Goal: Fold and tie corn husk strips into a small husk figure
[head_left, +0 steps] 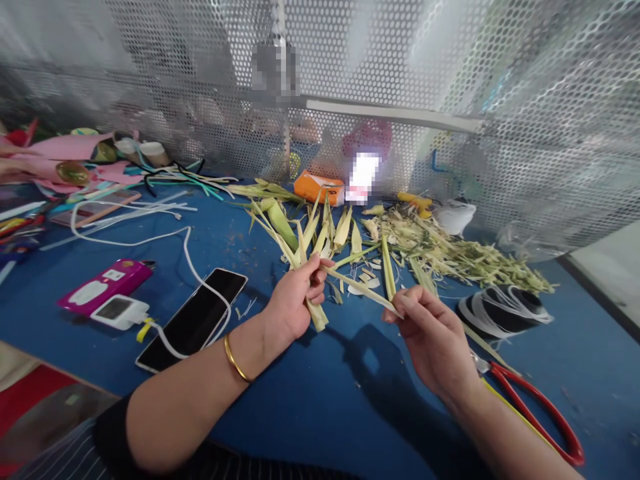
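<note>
Husk bundle (317, 315) is gripped by the left hand (296, 293), while the right hand (434, 328) pinches a narrow strip (364, 289) spanning both hands above the blue bench (310, 407).

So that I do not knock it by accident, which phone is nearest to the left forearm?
The black-screened phone, flat beside the left forearm; the glowing one is by the orange pack, the pink-edged one farther left.

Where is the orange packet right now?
In the head view, the orange packet lies near the middle at the back of the blue table, just left of the bright blurred screen and beyond the left hand.
</note>
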Available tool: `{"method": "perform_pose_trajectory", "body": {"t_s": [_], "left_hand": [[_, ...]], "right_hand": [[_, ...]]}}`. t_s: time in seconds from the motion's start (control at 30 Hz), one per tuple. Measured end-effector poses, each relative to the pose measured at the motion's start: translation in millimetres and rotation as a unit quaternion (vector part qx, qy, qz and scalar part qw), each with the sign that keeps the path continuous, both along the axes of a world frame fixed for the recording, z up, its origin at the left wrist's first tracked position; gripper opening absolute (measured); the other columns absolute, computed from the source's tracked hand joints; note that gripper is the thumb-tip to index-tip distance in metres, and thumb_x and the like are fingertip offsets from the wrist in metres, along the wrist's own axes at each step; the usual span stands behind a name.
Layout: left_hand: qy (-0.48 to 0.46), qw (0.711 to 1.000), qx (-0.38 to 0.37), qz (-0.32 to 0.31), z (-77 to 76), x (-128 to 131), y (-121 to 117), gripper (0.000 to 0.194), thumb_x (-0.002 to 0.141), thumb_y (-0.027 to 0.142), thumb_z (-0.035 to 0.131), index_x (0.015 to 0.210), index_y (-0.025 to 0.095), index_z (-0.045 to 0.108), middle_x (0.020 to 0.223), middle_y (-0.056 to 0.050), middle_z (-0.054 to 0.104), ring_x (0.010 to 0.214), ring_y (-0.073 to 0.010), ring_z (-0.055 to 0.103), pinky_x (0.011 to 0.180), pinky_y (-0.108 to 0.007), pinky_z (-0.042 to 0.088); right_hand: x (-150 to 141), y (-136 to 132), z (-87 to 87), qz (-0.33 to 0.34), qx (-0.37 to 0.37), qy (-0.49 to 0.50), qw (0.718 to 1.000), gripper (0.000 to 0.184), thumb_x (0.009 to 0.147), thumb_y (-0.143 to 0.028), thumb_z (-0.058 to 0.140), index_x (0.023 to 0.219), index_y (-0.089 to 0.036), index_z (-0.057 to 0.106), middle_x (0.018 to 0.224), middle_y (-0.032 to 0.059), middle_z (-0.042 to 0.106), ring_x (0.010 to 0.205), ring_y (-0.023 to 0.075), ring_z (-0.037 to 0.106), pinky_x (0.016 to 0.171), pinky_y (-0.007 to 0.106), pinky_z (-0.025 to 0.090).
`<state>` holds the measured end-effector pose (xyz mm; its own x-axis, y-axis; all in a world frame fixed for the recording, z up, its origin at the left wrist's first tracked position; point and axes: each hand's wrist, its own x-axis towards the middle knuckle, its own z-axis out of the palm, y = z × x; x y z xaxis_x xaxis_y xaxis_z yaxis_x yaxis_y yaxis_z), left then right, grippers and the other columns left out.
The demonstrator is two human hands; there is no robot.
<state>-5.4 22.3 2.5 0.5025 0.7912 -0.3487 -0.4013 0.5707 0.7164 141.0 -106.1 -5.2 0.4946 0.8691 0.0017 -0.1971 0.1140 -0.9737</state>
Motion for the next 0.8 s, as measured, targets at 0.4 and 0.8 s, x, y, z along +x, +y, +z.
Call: {"method": "perform_pose_trajectory", "body": {"t_s": [0.4, 0.8], "left_hand": [[0.029, 0.999, 0.015, 0.005, 1.7, 2, -4, 0.024, 0.09, 0.027, 0.058, 0.075, 0.01, 0.066, 0.058, 0.004, 0.043, 0.037, -0.0003, 0.024, 0.037, -0.017, 0.017], [-0.016, 1.0, -0.017, -0.006, 0.9, 0, 1, 0.024, 0.091, 0.03, 0.059, 0.081, 0.009, 0.065, 0.057, 0.006, 0.041, 0.037, -0.0001, 0.024, 0.036, -0.016, 0.018]], "right_hand": [[5, -7, -11.3, -0.034, -0.037, -0.564, 0.824, 0.025, 0.095, -0.029, 0.047, 0.081, -0.023, 0.066, 0.077, 0.0031, 0.051, 0.066, 0.0154, 0.052, 0.058, 0.027, 0.039], [9, -9, -9.3, 0.017, -0.046, -0.605, 0.795, 0.026, 0.095, -0.021, 0.042, 0.088, -0.022, 0.067, 0.083, 0.0052, 0.063, 0.069, 0.0163, 0.058, 0.063, 0.027, 0.041]]}}
